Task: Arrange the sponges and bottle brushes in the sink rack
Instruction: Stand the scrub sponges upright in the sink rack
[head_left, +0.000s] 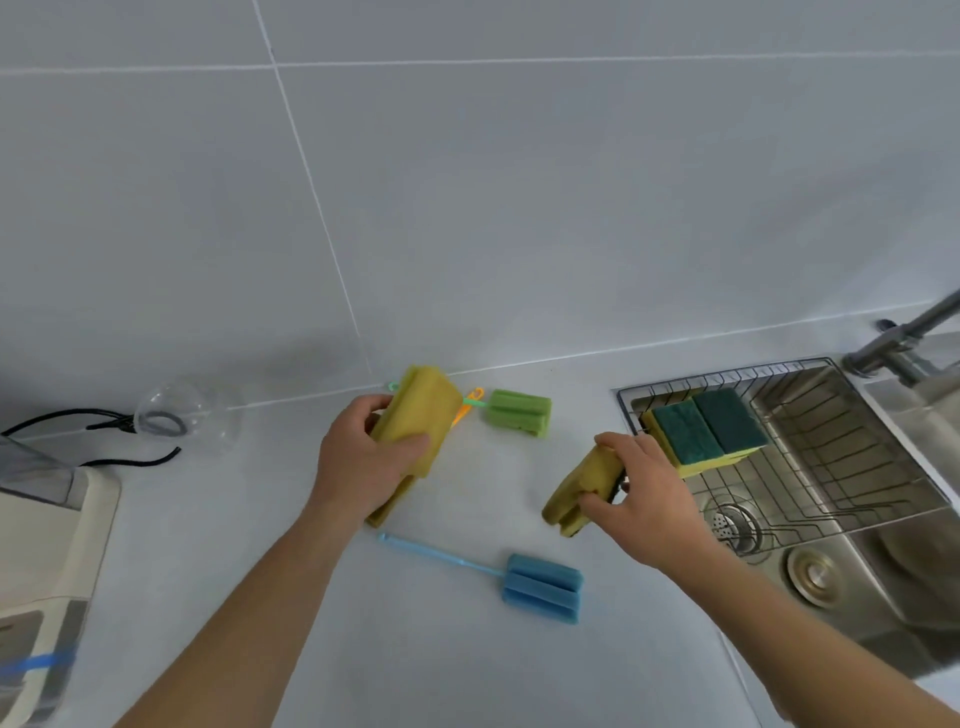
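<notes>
A home kitchen, seen from above. A pale countertop (467, 649) meets a wall of large grey tiles (467, 182) along its far edge. At the right edge a stainless steel sink (883, 561) is set into the countertop — a wire rack (831, 467) sits in it and a metal tap (904, 338) stands at its far corner. A cream-coloured appliance (52, 561) stands at the left edge.

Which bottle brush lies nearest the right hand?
The blue bottle brush, lying alone on the counter in front of the right hand; the green bottle brush sits farther back by the wall.
</notes>
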